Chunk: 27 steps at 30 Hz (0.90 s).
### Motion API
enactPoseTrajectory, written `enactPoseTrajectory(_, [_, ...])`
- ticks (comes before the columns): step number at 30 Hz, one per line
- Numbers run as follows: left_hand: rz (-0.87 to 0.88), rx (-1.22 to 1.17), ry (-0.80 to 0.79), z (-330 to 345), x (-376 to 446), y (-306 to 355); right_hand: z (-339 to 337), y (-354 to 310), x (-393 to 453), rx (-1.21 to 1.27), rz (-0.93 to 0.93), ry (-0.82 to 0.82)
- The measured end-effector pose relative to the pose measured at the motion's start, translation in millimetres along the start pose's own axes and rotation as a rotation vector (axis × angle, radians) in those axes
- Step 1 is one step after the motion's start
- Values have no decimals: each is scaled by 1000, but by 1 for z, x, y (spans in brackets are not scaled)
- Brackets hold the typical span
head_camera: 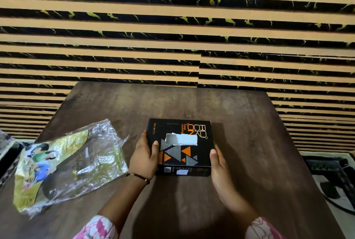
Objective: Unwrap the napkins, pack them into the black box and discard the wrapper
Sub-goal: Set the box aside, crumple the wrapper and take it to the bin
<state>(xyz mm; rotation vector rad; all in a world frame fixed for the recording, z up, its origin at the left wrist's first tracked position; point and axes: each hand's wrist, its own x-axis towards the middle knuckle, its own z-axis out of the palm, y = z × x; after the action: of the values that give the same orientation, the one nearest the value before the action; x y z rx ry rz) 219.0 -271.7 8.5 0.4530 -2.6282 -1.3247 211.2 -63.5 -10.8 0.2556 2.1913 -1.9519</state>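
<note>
The black box (199,154), printed with orange letters and triangles, stands closed at the middle of the brown table (249,123). White napkins (184,139) show through a torn rectangular slot in its lid. My left hand (143,159) grips the box's left side, thumb on the lid. Against its right side presses my right hand (221,169). The plastic wrapper (69,163), clear with yellow and green print, lies flat and crumpled on the table's left part, apart from both hands.
A wall of tan and black marbled stripes (172,27) rises behind the table's far edge. Dark objects and cloth (330,173) lie beyond the table's right edge, and more clutter (7,152) beyond its left edge.
</note>
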Motion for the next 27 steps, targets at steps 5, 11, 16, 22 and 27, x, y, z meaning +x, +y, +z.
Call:
enactPoseTrajectory(5, [33,9,-18,11,53,10,3,-19,50,-42,-39,56])
enactPoseTrajectory(11, [35,17,-34,28,123,16,9,-40,115,-41,-50,73])
enactPoseTrajectory(16, [10,19,-26,44,182,23,12,-58,168,7,-16,123])
enactPoseTrajectory(22, [22,15,3,61,227,30,15,-64,221,80,43,170])
enactPoseTrajectory(27, [47,12,38,68,249,32,16,-69,241,176,71,144])
